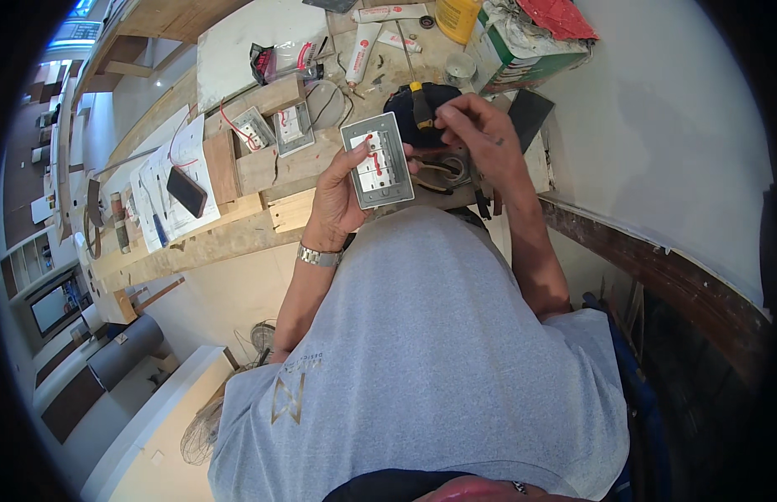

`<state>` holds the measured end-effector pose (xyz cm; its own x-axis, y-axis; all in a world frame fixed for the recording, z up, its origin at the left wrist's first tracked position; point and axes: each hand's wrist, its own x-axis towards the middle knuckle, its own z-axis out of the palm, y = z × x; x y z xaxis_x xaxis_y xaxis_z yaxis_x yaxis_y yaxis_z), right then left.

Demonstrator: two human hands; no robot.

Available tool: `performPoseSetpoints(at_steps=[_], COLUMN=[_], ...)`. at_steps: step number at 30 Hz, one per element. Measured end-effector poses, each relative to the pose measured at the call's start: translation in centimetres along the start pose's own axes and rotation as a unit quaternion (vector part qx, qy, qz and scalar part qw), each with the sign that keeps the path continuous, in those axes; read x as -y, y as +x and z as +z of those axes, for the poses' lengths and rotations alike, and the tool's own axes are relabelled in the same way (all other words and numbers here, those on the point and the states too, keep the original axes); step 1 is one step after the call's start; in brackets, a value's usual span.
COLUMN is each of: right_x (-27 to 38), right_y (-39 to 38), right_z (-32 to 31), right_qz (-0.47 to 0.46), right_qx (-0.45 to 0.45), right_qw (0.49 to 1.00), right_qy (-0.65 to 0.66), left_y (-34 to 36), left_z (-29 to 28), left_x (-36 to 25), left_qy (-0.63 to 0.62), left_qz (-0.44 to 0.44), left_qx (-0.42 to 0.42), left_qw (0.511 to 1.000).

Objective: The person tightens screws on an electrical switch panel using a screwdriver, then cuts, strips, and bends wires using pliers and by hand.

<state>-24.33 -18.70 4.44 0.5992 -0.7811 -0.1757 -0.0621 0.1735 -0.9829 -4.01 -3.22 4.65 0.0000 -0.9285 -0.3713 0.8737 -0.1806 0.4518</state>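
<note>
In my left hand [342, 188] is a grey-framed wall switch plate [392, 191], its back turned up, with white switch modules and short red wires. My thumb presses on it near the upper red wire. My right hand [489, 138] is raised just right of it, fingers curled together in a pinch; what they hold, if anything, I cannot make out. Close beside those fingertips is a screwdriver [421, 107] with a yellow and black handle, lying over a dark cloth-like item [397, 102]. Below that hand, pliers [479, 199] and a roll of tape [455, 170] are partly hidden.
Two more switch plates, one with red wires [253, 130] and one plain [294, 131], lie on wood pieces to the left. A phone [187, 192] rests on paper. White tubes [363, 54], a yellow bottle [457, 18] and a green box [522, 63] stand farther back. A wall [656, 125] bounds the right.
</note>
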Motion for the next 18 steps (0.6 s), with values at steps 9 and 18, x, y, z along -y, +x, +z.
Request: performPoseSetpoints(at_steps=[9,18], right_x=[-2.3,-3.6], right_y=[-1.8,-2.4], right_z=[-1.8,-0.8], right_qz=[0.038,0.067], right_qx=[-0.029,-0.016], right_qw=[0.999,0.997], right_qy=[0.025,0.025], left_y=[0.3,-0.6], left_z=[-1.6,-0.6], left_x=[0.4,-0.5], left_qy=[-0.158,-0.115], left_qz=[-0.041,-0.003], left_qx=[0.081,0.085], left_qw=[0.983,0.990])
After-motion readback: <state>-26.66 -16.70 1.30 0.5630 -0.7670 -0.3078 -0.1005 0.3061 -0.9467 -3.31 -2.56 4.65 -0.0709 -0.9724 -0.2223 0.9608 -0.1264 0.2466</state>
